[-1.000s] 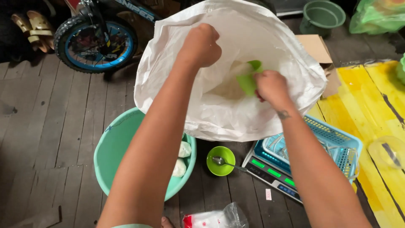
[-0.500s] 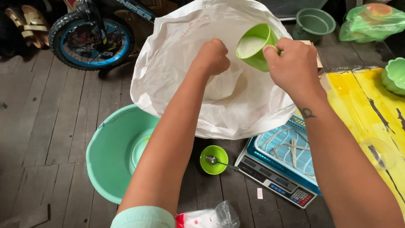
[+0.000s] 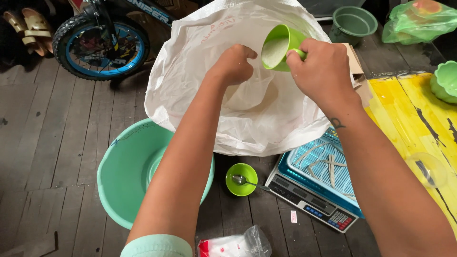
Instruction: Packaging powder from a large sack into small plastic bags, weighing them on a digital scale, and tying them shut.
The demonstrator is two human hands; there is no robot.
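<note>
Head view: right hand (image 3: 323, 71) gripped a green cup (image 3: 281, 46) full of white grains above the open white sack (image 3: 190, 76), while left hand (image 3: 234, 64) was fisted on the sack's inner liner, holding the mouth open. Nearer than the sack sat a teal basin (image 3: 126, 176), a small green bowl (image 3: 241, 179) with a spoon (image 3: 243, 181), and a scale (image 3: 309, 202) carrying a blue basket (image 3: 328, 166). Best handling, judged: keep the cup level over the sack so spill falls back in, and keep the liner pulled clear.
</note>
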